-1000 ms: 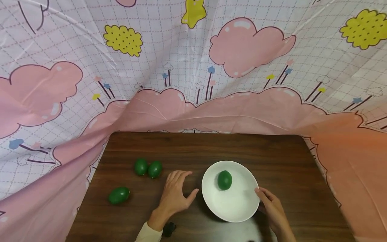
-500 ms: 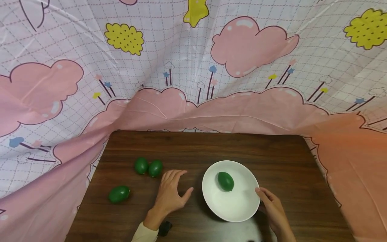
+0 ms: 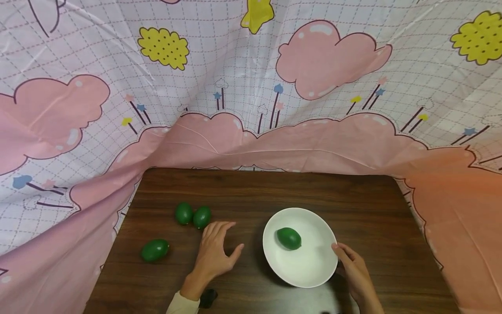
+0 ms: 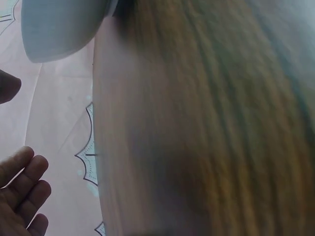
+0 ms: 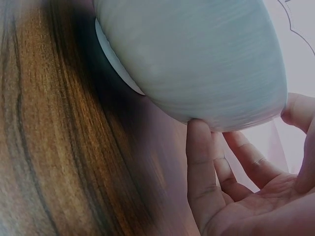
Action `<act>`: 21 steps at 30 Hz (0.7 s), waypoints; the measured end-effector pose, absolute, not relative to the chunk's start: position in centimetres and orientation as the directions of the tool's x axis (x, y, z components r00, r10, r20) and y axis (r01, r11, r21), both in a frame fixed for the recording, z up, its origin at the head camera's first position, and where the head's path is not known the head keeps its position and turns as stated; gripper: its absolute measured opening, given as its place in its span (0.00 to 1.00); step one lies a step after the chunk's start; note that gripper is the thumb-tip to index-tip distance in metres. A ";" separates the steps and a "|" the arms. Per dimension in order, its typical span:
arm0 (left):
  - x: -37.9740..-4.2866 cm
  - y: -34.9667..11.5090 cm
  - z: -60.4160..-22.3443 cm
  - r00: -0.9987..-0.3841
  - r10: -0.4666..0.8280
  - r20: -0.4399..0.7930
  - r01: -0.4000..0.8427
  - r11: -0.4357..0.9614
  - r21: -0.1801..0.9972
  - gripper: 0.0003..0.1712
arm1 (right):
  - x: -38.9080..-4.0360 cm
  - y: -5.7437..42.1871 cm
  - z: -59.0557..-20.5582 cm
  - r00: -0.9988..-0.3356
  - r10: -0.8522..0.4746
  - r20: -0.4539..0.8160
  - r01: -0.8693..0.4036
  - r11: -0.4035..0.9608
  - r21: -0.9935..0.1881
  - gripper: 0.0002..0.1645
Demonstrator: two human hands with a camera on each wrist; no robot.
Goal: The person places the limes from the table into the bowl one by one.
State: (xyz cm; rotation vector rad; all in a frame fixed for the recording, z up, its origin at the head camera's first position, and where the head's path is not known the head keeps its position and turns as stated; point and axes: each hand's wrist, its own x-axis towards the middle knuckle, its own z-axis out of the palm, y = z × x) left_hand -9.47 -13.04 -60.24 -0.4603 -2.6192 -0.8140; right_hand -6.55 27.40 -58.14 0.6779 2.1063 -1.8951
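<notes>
A white bowl (image 3: 310,266) stands right of the table's middle with one green lime (image 3: 289,238) lying inside it. My right hand (image 3: 354,272) grips the bowl's right side, thumb at the rim and fingers against the outer wall, as the right wrist view shows of the bowl (image 5: 197,64). Left of the bowl, my left hand (image 3: 213,255) hovers with thumb and fingers spread apart, holding nothing. Two limes, a left one (image 3: 184,213) and a right one (image 3: 201,217), lie side by side just beyond its fingers. Another lime (image 3: 155,250) rests farther left.
The dark wooden table (image 3: 251,187) is bordered at the back and sides by a hanging patterned cloth (image 3: 219,144). A small black object (image 3: 208,298) shows beside the left wrist.
My left hand has drawn away from the bowl, leftward toward the limes. The lime in the bowl has rolled and turned. My right hand keeps its grip on the rim.
</notes>
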 end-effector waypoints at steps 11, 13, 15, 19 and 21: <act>-9.0 -14.9 -61.2 -0.884 0.188 0.427 0.397 0.785 0.475 0.36 | -6.6 27.5 -58.2 -0.866 0.182 -0.465 0.485 0.081 -0.871 0.39; -8.8 -15.1 -61.4 -0.890 0.187 0.415 0.388 0.788 0.478 0.36 | -6.6 27.5 -58.2 -0.865 0.184 -0.466 0.486 0.080 -0.870 0.38; -8.7 -15.3 -61.5 -0.896 0.184 0.404 0.380 0.789 0.482 0.36 | -6.6 27.5 -58.3 -0.869 0.180 -0.461 0.480 0.075 -0.874 0.37; -8.5 -15.6 -61.7 -0.903 0.176 0.393 0.370 0.784 0.498 0.36 | -6.5 27.5 -58.4 -0.873 0.181 -0.453 0.468 0.053 -0.882 0.32; -8.3 -15.8 -61.9 -0.905 0.166 0.391 0.362 0.784 0.504 0.36 | -6.5 27.4 -58.3 -0.871 0.183 -0.456 0.471 0.049 -0.880 0.32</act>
